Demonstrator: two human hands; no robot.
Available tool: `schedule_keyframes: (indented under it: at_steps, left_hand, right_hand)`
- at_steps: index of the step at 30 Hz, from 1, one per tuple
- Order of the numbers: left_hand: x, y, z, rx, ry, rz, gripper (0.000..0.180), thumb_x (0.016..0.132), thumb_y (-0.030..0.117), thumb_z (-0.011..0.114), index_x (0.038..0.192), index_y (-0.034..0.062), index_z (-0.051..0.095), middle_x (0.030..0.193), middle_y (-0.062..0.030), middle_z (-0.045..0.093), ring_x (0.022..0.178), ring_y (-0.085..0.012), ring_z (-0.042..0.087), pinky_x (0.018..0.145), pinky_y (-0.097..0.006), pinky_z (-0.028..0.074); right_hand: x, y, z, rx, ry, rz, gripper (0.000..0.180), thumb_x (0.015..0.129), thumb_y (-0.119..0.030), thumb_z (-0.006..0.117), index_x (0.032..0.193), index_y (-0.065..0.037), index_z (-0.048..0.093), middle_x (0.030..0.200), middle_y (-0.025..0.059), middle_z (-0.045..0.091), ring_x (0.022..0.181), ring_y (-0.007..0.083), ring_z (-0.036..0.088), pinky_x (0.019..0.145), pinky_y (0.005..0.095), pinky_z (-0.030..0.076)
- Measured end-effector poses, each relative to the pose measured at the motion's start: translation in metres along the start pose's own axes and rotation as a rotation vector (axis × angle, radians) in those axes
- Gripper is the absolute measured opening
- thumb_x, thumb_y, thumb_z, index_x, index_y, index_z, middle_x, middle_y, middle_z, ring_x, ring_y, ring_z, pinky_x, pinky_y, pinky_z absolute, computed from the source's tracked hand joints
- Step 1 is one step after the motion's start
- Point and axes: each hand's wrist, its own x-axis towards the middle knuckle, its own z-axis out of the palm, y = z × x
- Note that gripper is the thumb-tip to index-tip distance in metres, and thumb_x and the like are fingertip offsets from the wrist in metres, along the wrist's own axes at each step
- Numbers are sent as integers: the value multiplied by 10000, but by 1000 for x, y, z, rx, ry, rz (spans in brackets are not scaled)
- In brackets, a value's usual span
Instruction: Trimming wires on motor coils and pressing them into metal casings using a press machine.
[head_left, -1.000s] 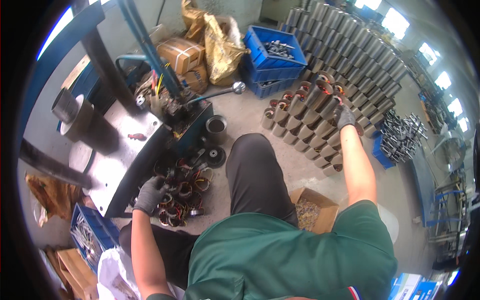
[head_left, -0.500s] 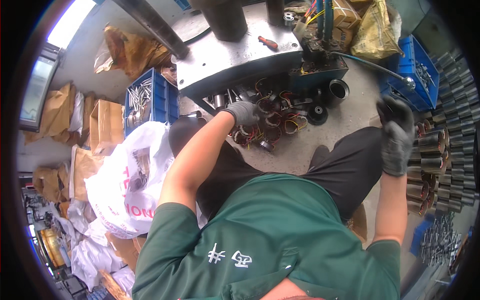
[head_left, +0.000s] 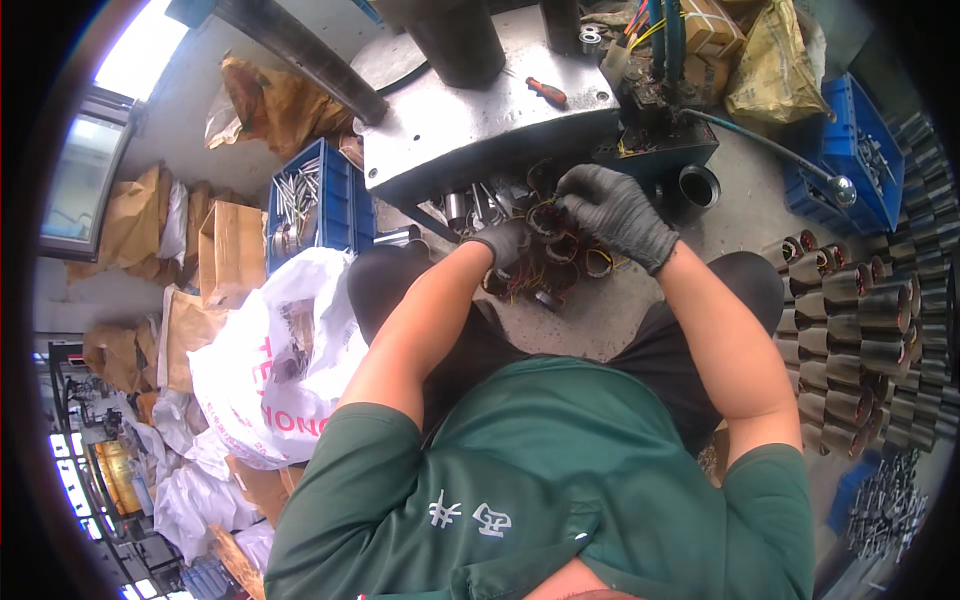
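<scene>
A pile of ring-shaped motor stators (head_left: 598, 263) with red and yellow wires lies on the floor in front of me, below a steel press table. My left hand (head_left: 505, 243), in a grey glove, is at the pile's left side. Its fingers are curled, and whatever they grip is hidden. Above the pile's right side is my right hand (head_left: 618, 210), also gloved, back upward. Its fingers stretch loosely to the left over the stators, and nothing shows in them. A dark cylindrical housing (head_left: 698, 188) stands to the right of this hand.
The press table (head_left: 480, 110) carries a red-handled screwdriver (head_left: 547, 93). A ball-ended lever (head_left: 843, 190) sticks out at right. Blue crates (head_left: 345, 205) with metal shafts stand at left; another crate (head_left: 855, 130) is far right. Stacked metal cylinders (head_left: 850, 350) line the right; a white bag (head_left: 250, 380) is left.
My right hand has swung from beside the stacked cylinders on the right, over to the stator pile. My left hand has stayed at the pile, its fingers now more tucked in.
</scene>
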Motion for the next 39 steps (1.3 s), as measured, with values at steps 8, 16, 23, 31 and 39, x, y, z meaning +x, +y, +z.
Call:
schedule_keyframes:
  at_steps: [8, 16, 23, 31, 39]
  left_hand:
    - [13, 8, -1, 34, -108, -24, 523, 864, 311, 683, 1312, 47, 625, 1307, -245, 645, 1192, -396, 633, 992, -448, 525]
    - [-28, 45, -59, 137, -84, -91, 427, 857, 359, 682, 1226, 149, 728, 1225, -190, 708, 1088, -396, 691, 931, -458, 559]
    - [-55, 50, -84, -297, 414, 157, 351, 815, 219, 828, 1122, 64, 757, 1145, -194, 695, 1064, -351, 671, 917, -451, 542]
    - [-105, 82, -131, -638, 917, 555, 410, 817, -48, 731, 1204, 86, 704, 1314, -111, 621, 1188, -278, 624, 953, -356, 553]
    - [-88, 84, -123, -1198, 914, 383, 382, 907, -27, 694, 1281, 9, 627, 1193, -63, 655, 1058, -117, 642, 933, -284, 539]
  right_hand:
    - [10, 43, 24, -330, -103, 120, 441, 899, -403, 699, 1097, -9, 721, 998, 241, 707, 963, 394, 692, 886, 440, 553]
    - [11, 46, 25, -109, -131, 333, 679, 970, -575, 594, 1305, 13, 654, 1214, 254, 701, 1145, 372, 678, 997, 420, 514]
    - [10, 93, 26, 136, 109, 511, 611, 993, -573, 558, 1205, -13, 683, 1144, 213, 728, 1084, 377, 696, 978, 447, 521]
    - [21, 14, 7, 1609, -104, 670, 559, 967, -577, 568, 1269, -109, 614, 1204, 136, 663, 1074, 283, 651, 888, 494, 558]
    - [26, -13, 10, 1388, 60, 520, 355, 983, -312, 585, 1271, -105, 611, 1199, 88, 662, 1077, 218, 652, 911, 431, 578]
